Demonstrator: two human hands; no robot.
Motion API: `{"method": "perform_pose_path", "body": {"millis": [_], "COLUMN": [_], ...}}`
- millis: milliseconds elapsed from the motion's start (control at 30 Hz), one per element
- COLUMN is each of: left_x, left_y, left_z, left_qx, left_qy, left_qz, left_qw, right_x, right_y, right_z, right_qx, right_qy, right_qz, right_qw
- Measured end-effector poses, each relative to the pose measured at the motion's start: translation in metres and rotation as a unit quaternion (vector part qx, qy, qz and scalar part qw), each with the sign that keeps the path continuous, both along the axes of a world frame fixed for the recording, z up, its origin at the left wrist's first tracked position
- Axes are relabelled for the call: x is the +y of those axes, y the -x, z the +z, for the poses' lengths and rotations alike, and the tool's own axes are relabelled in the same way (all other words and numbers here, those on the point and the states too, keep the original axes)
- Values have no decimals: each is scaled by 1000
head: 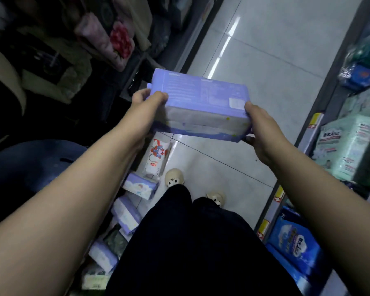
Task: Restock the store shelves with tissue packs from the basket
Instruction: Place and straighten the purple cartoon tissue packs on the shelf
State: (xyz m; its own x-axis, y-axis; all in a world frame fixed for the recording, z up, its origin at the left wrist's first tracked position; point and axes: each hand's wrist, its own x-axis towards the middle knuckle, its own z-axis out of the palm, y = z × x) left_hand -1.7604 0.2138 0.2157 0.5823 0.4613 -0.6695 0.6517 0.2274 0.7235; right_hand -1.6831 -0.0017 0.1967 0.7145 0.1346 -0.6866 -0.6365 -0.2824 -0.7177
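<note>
Shop aisle, head view: glossy pale tiled floor (265, 60), stocked shelves (308, 133) along the right side. Purple tissue pack (201, 99) held above the floor at mid-aisle, gripped at its two ends by left hand (146, 101) and right hand (259, 124). More packs (137, 186) heaped low on the left, beside slippers (175, 180).

One large purple pack (201, 103) is held centre-frame. At lower left, at least three small purple packs (140, 186) and one white red-printed pack (157, 157) are counted. Two slippers (175, 178) are seen.
</note>
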Motion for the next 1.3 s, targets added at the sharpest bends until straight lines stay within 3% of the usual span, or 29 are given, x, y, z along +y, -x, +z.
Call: {"method": "perform_pose_path", "body": {"millis": [167, 333, 433, 567, 700, 833, 1033, 1300], "left_x": [-26, -64, -86, -110, -137, -153, -157, -158], "left_y": [27, 37, 24, -6, -28, -43, -64, -79], "left_z": [64, 105, 132, 160, 169, 182, 199, 223], "left_qx": [-144, -261, -260, -234, -219, -206, -276, -290], "left_qy": [-22, -59, -14, 115, 118, 146, 100, 109], "left_qz": [-106, -139, -168, -146, -187, -203, -324, -485], "left_qw": [984, 953, 951, 954, 950, 946, 899, 818], "right_x": [-46, -85, -106, -142, -171, -186, -176, -146], "right_y": [18, 33, 40, 39, 37, 42, 71, 118], "right_z": [57, 99, 118, 144, 171, 195, 209, 220], "right_qx": [-10, -2, -37, -118, -199, -210, -239, -271], "right_qy": [-75, -186, -215, -218, -205, -196, -173, -84], "right_qz": [-79, -183, -249, -314, -360, -401, -440, -528], "right_qw": [994, 965, 943, 916, 888, 870, 848, 800]}}
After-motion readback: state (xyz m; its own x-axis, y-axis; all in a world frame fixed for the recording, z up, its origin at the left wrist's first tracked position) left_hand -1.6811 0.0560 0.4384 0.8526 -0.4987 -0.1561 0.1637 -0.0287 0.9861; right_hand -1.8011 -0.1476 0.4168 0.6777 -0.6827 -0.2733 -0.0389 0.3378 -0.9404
